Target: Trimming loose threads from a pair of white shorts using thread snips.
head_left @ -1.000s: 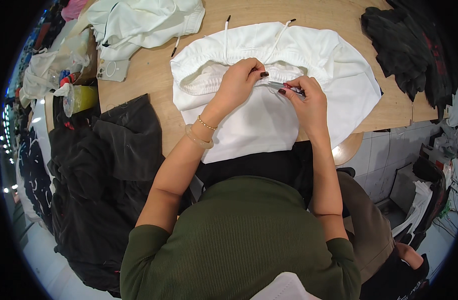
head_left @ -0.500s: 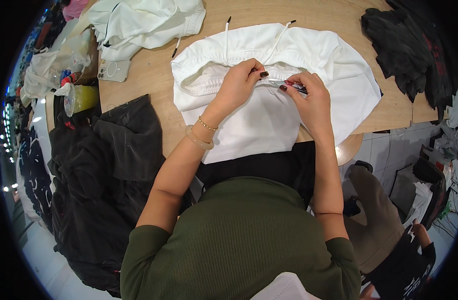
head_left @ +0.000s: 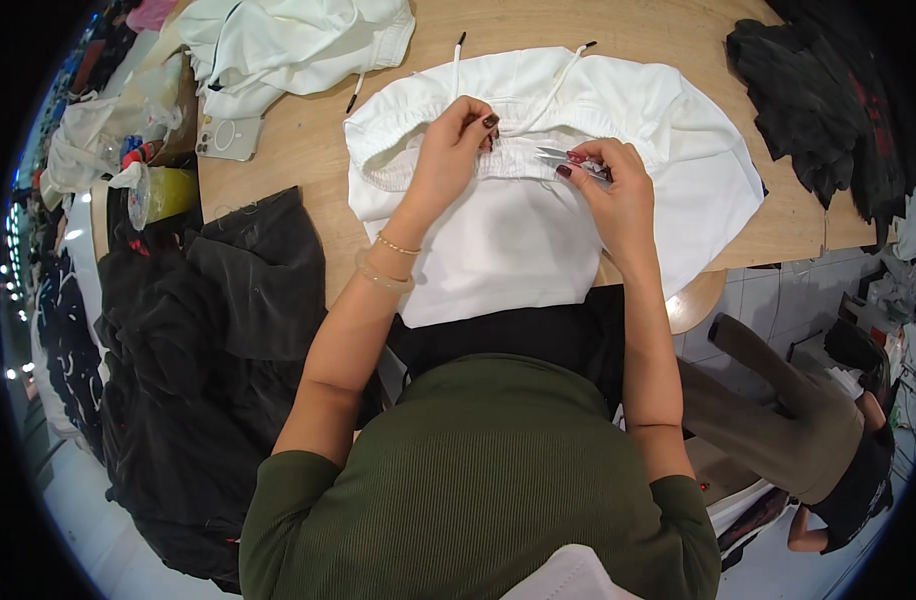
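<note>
White trousers or shorts (head_left: pixel 508 250) with a gathered elastic waistband lie across the wooden table in front of me, two black-tipped drawcords (head_left: pixel 456 70) stretching from the far side of the waist. Above the left part of the waist opening, my left hand (head_left: pixel 451 150) is closed, thumb and fingers pinched; whatever is between them is too small to make out. My right hand (head_left: pixel 615 185) grips small metal thread snips (head_left: pixel 552 155), their blades apart and pointing left over the near waistband. A gap separates the blades from my left fingers.
Another white garment (head_left: pixel 288 50) lies at the far left, beside a phone (head_left: pixel 228 138). Dark garments (head_left: pixel 258 270) hang over the table's left edge, and more dark cloth (head_left: pixel 798 110) sits at the far right. A yellow container (head_left: pixel 168 195) stands left. Someone in brown trousers (head_left: pixel 778 420) is at my right.
My left hand has moved left and slightly away from me, parting from the snips. The snips' blades now show more clearly. On the right, the other person has shifted position.
</note>
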`<state>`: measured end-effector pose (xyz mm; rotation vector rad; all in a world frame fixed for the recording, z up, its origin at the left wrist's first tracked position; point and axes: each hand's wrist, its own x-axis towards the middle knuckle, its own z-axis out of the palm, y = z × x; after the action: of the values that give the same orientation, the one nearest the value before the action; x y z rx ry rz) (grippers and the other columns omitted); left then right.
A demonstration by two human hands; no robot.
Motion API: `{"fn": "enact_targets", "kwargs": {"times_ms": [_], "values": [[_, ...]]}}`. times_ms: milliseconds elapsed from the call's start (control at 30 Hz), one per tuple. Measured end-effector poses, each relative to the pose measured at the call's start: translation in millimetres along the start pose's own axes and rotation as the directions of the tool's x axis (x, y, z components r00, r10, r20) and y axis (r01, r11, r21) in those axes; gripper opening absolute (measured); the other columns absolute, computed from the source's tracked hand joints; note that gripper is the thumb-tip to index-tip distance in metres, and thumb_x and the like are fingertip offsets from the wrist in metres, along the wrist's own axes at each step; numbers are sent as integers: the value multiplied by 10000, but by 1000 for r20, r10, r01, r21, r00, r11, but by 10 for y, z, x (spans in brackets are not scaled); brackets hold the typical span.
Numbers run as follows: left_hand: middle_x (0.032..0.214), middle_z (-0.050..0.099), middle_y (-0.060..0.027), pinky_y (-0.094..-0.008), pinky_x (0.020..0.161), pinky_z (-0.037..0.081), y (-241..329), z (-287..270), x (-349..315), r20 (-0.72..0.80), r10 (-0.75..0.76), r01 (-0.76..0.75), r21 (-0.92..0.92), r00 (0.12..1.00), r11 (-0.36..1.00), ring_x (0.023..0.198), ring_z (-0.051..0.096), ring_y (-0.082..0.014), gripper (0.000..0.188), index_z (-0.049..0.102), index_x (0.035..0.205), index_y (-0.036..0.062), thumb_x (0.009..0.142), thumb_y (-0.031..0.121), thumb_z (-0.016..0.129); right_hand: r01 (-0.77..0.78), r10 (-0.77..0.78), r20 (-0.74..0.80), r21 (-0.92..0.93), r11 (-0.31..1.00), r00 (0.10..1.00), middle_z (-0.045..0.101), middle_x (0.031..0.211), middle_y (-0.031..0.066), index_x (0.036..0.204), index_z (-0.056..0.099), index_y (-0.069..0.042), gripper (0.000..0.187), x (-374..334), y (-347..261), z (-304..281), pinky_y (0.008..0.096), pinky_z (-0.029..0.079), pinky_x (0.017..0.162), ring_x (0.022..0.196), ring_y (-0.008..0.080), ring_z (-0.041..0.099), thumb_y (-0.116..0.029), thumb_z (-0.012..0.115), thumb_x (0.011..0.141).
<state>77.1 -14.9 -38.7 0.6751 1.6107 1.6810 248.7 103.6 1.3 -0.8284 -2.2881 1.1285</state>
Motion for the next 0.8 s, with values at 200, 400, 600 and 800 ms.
{"fn": "enact_targets", "kwargs": {"times_ms": [200, 400, 600, 800], "values": [[977, 536, -64, -294, 797, 452, 222, -29, -192, 313, 131, -265, 437, 941, 860, 900, 534, -197, 258, 556, 997, 21, 767, -7, 669, 147, -142, 64, -94, 985, 988, 608, 843, 35, 893, 622, -55, 250, -7, 59, 20, 328, 447, 712, 818, 230, 519, -65, 750, 678], [1003, 530, -69, -309, 824, 454, 206, -40, -197, 322, 120, -269, 473, 939, 839, 933, 528, -225, 352, 561, 1034, 34, 718, -15, 707, 225, -220, 47, -197, 954, 974, 598, 826, 7, 878, 621, -82, 262, -17, 84, 110, 335, 442, 701, 792, 224, 509, -69, 761, 657], [1009, 533, -63, -307, 824, 455, 197, -56, -183, 325, 92, -246, 475, 941, 845, 937, 530, -213, 372, 562, 1034, 36, 704, -4, 727, 275, -264, 80, -196, 941, 961, 592, 820, 4, 881, 621, -83, 268, -3, 134, 135, 334, 422, 697, 783, 237, 496, -96, 768, 658], [1006, 532, -57, -310, 829, 456, 207, -58, -180, 336, 96, -257, 477, 937, 840, 937, 531, -211, 390, 562, 1039, 39, 693, 4, 738, 214, -210, 60, -82, 973, 976, 598, 827, 25, 888, 619, -71, 263, 2, 149, 187, 329, 430, 704, 795, 237, 500, -104, 769, 674]]}}
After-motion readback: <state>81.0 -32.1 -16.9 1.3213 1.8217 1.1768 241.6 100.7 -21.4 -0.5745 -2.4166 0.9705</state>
